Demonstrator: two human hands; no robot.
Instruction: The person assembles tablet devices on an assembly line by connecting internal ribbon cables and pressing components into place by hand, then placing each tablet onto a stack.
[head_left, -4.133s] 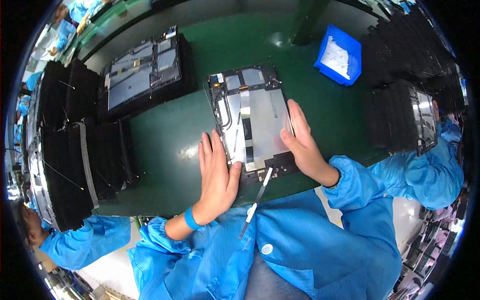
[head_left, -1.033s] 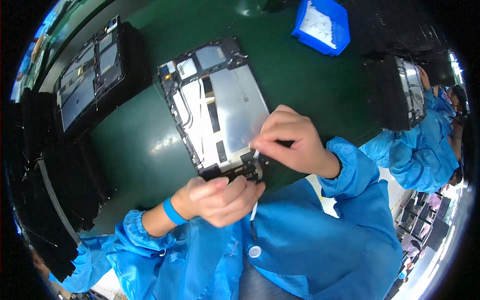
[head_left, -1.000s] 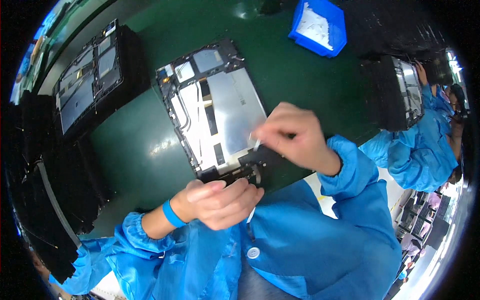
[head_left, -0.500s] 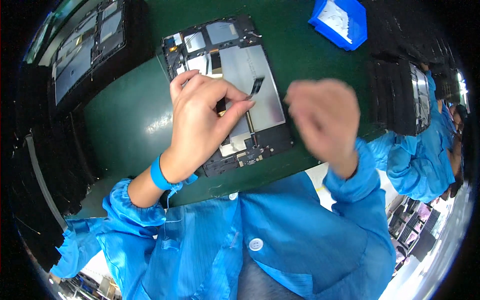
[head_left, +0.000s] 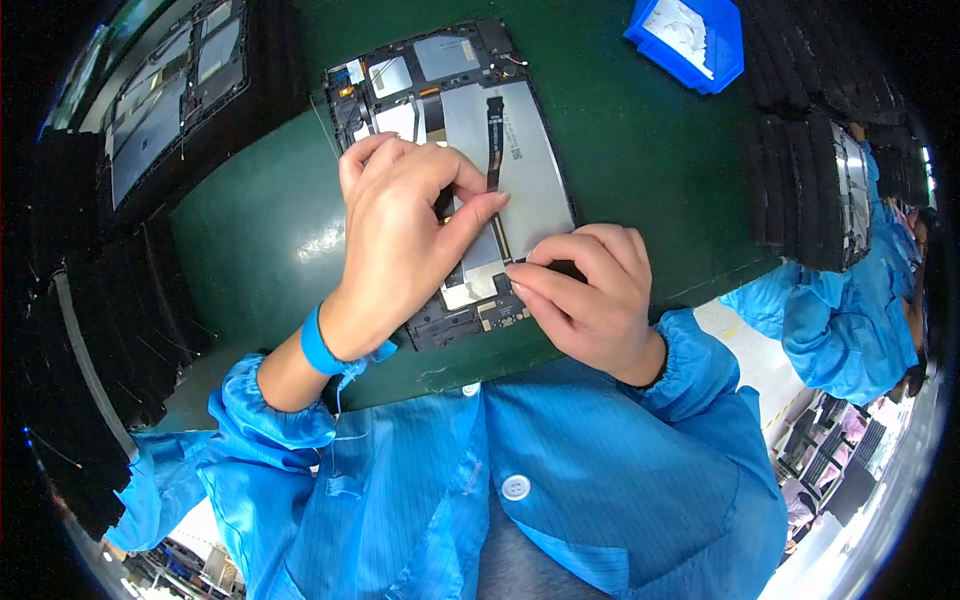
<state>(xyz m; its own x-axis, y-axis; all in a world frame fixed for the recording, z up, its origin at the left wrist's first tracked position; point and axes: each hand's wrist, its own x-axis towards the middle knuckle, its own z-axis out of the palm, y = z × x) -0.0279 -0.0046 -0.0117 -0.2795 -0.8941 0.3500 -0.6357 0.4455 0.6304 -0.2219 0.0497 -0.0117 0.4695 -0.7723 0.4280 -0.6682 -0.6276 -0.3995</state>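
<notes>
An opened tablet assembly [head_left: 535, 150], with silver plates in a black frame, lies on the green table under both hands. Between the thumb and forefinger of my left hand [head_left: 400, 220] is a narrow black flex cable [head_left: 494, 145], its free end pointing away from me over the large silver plate. My right hand [head_left: 595, 295] is closed, its thumb and forefinger pinched at the cable's lower end, close to the small circuit board [head_left: 503, 315] along the tablet's near edge. What the right fingertips grip, if anything, is too small to tell. A blue wrist strap [head_left: 320, 345] circles my left wrist.
A blue bin [head_left: 690, 45] with white pieces stands at the far right. Black foam trays [head_left: 265, 110] holding similar assemblies are stacked at the left, with more foam stacks [head_left: 800, 190] at the right. Another person's blue sleeve [head_left: 840, 330] shows beyond them.
My right hand has come left and down onto the tablet's near part, its fingers now pinched. The cable in my left hand has straightened and points away from me.
</notes>
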